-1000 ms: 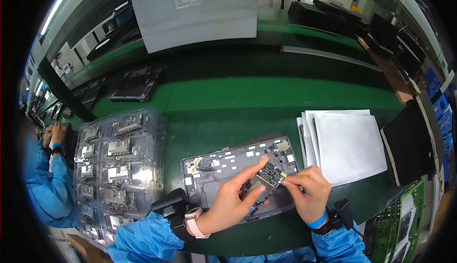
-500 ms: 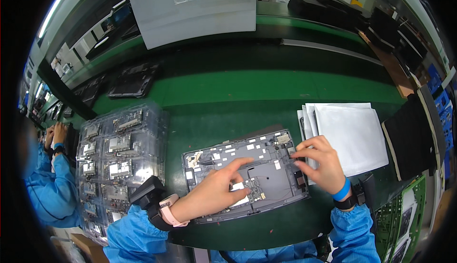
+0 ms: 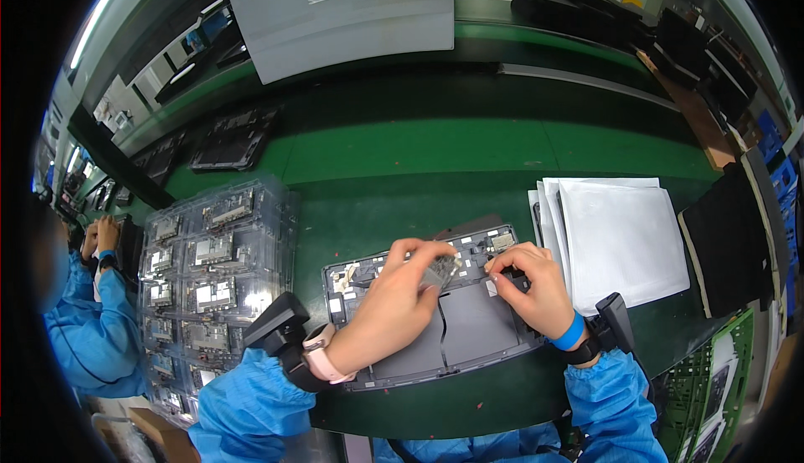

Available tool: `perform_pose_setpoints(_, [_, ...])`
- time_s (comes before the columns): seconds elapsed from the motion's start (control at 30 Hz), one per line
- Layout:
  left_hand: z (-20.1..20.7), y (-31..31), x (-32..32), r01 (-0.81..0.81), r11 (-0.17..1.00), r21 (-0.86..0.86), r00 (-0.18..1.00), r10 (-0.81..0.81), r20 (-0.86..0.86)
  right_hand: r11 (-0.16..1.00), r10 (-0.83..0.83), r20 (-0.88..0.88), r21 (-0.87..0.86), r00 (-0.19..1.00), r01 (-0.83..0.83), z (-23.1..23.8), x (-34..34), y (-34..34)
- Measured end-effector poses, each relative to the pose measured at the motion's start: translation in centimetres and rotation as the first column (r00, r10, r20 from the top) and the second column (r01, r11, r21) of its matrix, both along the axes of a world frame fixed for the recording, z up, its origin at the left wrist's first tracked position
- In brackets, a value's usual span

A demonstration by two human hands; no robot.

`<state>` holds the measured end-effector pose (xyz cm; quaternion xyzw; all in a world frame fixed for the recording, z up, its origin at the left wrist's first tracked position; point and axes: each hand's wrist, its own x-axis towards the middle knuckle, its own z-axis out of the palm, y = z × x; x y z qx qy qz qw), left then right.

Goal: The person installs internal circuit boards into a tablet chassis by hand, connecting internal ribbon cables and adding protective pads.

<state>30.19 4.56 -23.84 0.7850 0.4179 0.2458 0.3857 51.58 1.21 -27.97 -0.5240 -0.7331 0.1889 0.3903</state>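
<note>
A grey device housing (image 3: 481, 329) lies open on the green bench, several small white pads along its far part. My left hand (image 3: 387, 300) reaches over it from the left and is closed on a small circuit board (image 3: 442, 271), tilted above the far part of the housing. My right hand (image 3: 533, 291) is over the housing's right end. Its thumb and index finger are pinched together close to the board's right side; what they hold, if anything, is too small to make out. A black cable (image 3: 444, 329) runs across the housing floor.
Clear plastic trays (image 3: 289, 212) with several circuit boards are stacked on the left. White envelopes (image 3: 624, 245) lie on the right beside a black padded sheet (image 3: 727, 241). Another housing (image 3: 234, 141) sits farther back. At far left a person in blue sleeves (image 3: 96, 329) works.
The circuit board has come up from the near middle of the housing to its far part, in my left hand. My right hand has moved left and nearer, toward the board.
</note>
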Motion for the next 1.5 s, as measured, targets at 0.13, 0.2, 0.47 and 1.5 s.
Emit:
perform_pose_setpoints(0.13, [-0.3,0.6,2.6,0.004,1.000,-0.010,0.999,-0.004,-0.031,0.978,-0.065,-0.128,-0.205,0.990,0.038,-0.4,0.2,-0.2])
perform_pose_setpoints(0.2, [-0.2,0.5,3.4,0.041,0.996,0.084,0.997,-0.035,-0.073,0.985,-0.066,-0.106,-0.163,0.992,0.048,-0.5,0.1,-0.2])
perform_pose_setpoints(0.47, [-1.2,0.7,4.1,0.044,0.996,0.082,0.998,-0.041,-0.043,0.997,-0.037,-0.097,-0.075,0.995,0.030,-0.3,-0.2,-0.3])
perform_pose_setpoints(1.5, [-2.8,0.3,4.3,-0.054,0.981,-0.185,0.956,0.105,0.274,0.919,-0.284,-0.594,-0.393,0.753,0.037,-1.1,0.6,-0.5])
